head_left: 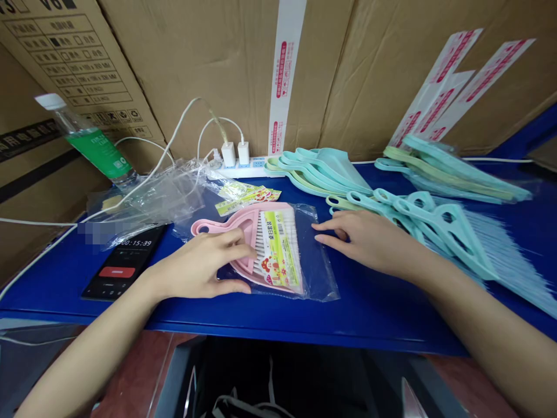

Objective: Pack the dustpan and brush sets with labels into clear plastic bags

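Note:
A pink dustpan and brush set (248,232) lies on the blue table inside a clear plastic bag (322,270), with a yellow-green label (278,247) across the bristles. My left hand (211,261) rests over the left part of the set, fingers apart, the fingertips on the pink plastic and the thumb near its lower edge. My right hand (357,238) is at the bag's right edge, thumb and index finger apart, with nothing visible between them. Just beyond my right hand are several mint brushes (461,232) with pale bristles.
Mint dustpans (326,168) lie at the back, and more wrapped ones (456,171) at the back right. At left are a phone (124,261), clear plastic bags (161,191), a green-labelled bottle (96,148) and white cables. A power strip (256,168) stands against the cardboard boxes (217,58).

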The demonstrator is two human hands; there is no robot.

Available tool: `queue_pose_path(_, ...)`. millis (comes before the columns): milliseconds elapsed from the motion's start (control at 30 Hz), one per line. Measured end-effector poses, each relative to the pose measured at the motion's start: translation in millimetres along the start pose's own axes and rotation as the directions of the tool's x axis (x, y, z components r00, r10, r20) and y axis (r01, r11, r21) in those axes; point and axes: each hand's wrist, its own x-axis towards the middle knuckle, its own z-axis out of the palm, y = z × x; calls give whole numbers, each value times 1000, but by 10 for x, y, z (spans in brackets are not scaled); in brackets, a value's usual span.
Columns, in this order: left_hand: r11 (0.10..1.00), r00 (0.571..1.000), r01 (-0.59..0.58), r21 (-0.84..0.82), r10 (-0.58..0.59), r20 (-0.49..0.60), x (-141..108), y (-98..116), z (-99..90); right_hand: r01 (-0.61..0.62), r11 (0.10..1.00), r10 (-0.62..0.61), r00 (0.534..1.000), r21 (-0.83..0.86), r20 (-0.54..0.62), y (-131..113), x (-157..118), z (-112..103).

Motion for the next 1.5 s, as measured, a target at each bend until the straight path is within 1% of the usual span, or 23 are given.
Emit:
queue_pose_path(167,998,998,-63,-27,63,14,-31,-29,10,-21,1000,21,1000,18,8,-6,7,-9)
queue_pose_path(433,994,996,-90,-57,90,1,-37,0,10,-39,997,38,999,59,8,-31,5,-43)
queue_pose_path(567,992,995,-103,-69,104,2,-34,-3,-5,-75,996,73,997,56,32,-61,20,-80)
queue_pose_path(733,990,993,-119,-73,119,-7,-40,-25,5,-147,989,145,988,20,55,-124,44,-109)
queue_pose_path(867,988,991,-135,-74,134,-20,-50,-42,15,-154,988,153,987,31,45,-139,52,-112)
queue_pose_path(1033,988,992,-130,-85,128,-23,-51,-38,18,-135,990,133,991,47,29,-108,47,-98)
queue_pose_path(1133,992,994,-107,-60,105,-38,-50,-33,23,-123,991,122,992,50,24,-86,44,-84)
queue_pose_path(1267,995,994,-95,-25,93,-55,-39,-15,24,-145,988,143,989,43,42,-70,41,-65)
queue_pose_path(1400,995,993,-100,-5,100,-63,-29,0,22,-137,990,135,990,30,38,-78,41,-68)
queue_pose_path(1500,995,993,-100,1,100,-63,-27,-1,22,-170,985,169,983,8,66,-102,51,-83)
